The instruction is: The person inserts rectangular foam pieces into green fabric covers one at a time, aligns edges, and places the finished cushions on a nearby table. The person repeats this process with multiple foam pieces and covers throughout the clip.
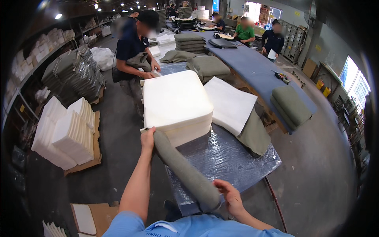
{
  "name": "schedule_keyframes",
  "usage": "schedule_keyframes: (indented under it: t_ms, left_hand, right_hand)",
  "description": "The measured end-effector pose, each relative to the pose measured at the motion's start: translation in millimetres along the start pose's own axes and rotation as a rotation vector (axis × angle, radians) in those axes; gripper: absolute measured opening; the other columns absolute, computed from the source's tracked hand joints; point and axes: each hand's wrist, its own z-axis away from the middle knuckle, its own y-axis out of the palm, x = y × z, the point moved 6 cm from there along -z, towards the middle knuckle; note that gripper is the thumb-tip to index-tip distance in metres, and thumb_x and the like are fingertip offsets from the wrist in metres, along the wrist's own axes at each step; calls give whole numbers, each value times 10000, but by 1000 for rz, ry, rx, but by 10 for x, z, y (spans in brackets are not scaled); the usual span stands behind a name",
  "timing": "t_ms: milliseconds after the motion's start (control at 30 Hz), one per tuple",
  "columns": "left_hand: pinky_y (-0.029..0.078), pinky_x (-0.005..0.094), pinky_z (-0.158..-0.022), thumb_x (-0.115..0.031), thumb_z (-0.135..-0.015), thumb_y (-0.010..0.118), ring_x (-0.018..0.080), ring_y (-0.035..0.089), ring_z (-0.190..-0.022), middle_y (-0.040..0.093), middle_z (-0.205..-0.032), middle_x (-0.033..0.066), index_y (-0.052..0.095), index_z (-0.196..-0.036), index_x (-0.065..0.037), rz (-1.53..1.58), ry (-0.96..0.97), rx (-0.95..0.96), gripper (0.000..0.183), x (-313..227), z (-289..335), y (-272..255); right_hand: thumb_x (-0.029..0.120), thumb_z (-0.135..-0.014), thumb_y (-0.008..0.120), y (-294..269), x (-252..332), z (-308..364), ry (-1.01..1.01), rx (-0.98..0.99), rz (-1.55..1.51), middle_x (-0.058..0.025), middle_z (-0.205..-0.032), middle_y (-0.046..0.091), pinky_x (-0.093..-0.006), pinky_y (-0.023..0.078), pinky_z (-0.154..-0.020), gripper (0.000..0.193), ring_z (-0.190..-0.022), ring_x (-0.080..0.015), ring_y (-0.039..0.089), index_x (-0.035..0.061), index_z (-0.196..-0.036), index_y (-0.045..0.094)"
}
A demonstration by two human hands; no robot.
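Between both hands, olive fabric cover (pixel 183 168) stretches, rolled tube-like.

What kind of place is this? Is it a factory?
Probably a cushion workshop or factory. White foam blocks are stacked on the floor, finished olive cushions lie on long blue tables, and the person's left hand and right hand hold a rolled olive cover.

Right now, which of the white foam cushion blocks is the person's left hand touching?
The thick foam cushion block on the plastic-wrapped table, directly ahead; the left hand rests at its near corner. The other foam blocks sit stacked on the floor pallet, untouched.
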Motion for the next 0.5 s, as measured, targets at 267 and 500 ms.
schedule_keyframes:
  t_ms: [267,500]
  left_hand:
    - [475,419,-931,-390,-976,590,335,684,-1038,736,-1047,254,697,-1066,148,203,-18,-229,556,-365,810,207]
    - [432,373,-672,-385,-1063,531,143,545,-753,621,-745,62,638,-783,61,173,-23,-52,537,-289,2048,-34]
  right_hand:
    - [283,-1035,513,-1033,286,-692,-253,-531,544,-114,-1018,708,-343,449,-950,369,-1008,-198,624,-31,-1120,685]
    - [318,-1036,519,-1791,178,-1494,-190,-576,475,-73,-895,719,-293,453,-870,432,-880,-168,632,-26,-895,739]
